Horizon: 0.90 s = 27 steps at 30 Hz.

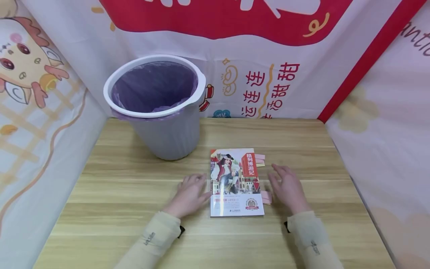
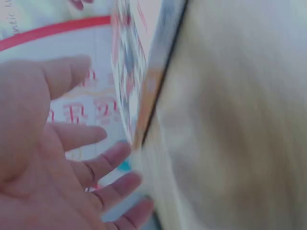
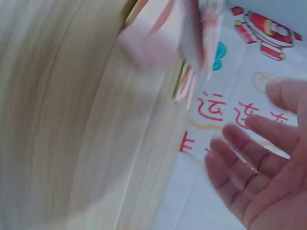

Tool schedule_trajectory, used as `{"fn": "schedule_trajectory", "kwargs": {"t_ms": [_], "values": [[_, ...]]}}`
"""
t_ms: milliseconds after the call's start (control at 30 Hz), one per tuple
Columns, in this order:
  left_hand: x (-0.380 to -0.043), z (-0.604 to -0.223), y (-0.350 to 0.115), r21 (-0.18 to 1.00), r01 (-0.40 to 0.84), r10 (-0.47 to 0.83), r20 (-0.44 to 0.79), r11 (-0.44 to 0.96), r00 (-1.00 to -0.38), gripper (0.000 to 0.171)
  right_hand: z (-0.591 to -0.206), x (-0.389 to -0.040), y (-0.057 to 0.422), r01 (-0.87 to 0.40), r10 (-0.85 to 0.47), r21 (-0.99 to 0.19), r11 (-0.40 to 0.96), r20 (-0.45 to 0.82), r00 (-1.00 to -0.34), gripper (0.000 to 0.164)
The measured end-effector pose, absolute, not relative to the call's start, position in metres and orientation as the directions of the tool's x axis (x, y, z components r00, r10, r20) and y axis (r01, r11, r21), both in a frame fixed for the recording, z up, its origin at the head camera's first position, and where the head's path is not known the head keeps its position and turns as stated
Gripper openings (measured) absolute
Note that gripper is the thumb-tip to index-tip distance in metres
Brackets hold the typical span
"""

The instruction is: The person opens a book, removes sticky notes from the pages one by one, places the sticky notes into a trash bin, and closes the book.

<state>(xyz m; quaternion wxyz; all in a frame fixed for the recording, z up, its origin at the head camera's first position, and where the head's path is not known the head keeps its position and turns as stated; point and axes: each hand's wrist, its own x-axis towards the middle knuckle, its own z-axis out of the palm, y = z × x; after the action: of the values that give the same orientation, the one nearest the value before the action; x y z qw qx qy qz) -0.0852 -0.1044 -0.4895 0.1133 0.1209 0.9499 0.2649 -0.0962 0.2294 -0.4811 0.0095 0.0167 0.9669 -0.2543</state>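
Observation:
A paperback book (image 1: 235, 183) with an illustrated cover lies face up on the wooden table. Pink and cream paper tabs (image 1: 266, 197) stick out from its right side. My left hand (image 1: 189, 194) is just left of the book, its fingers spread and holding nothing. On the other side, my right hand (image 1: 287, 186) is near the tabs, fingers loosely extended, also holding nothing. In the left wrist view the book (image 2: 129, 72) stands beside the left fingertips. The right wrist view has the tabs (image 3: 153, 38) blurred, apart from the right hand (image 3: 268, 167).
A grey trash bin (image 1: 168, 134) lined with a purple bag stands at the back left of the table (image 1: 134, 194). Printed cloth (image 1: 289, 74) hangs behind and along both sides.

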Motion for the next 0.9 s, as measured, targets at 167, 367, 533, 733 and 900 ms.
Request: {"fn": "schedule_trajectory", "kwargs": {"t_ms": [167,367,533,733,900], "values": [[-0.078,-0.495,-0.085,0.676,-0.029,0.209,-0.269,0.737,-0.94,0.073,-0.478,-0.081,0.216,0.195,0.136,-0.614,0.765,-0.142,-0.981,0.041],[-0.076,-0.504,-0.078,0.69,-0.11,0.182,-0.336,0.715,-0.924,0.077,-0.491,-0.068,0.203,0.37,0.19,-0.652,0.661,-0.332,-0.924,0.04],[-0.074,-0.509,-0.076,0.69,-0.087,0.189,-0.314,0.718,-0.93,0.078,-0.503,-0.06,0.197,0.355,0.172,-0.627,0.694,-0.334,-0.927,0.041],[-0.071,-0.511,-0.071,0.694,-0.118,0.174,-0.336,0.71,-0.926,0.083,-0.508,-0.056,0.187,0.37,0.192,-0.631,0.682,-0.334,-0.923,0.05],[-0.068,-0.514,-0.069,0.706,-0.117,0.166,-0.319,0.698,-0.933,0.085,-0.509,-0.054,0.18,0.347,0.207,-0.622,0.702,-0.288,-0.935,0.054]]}}
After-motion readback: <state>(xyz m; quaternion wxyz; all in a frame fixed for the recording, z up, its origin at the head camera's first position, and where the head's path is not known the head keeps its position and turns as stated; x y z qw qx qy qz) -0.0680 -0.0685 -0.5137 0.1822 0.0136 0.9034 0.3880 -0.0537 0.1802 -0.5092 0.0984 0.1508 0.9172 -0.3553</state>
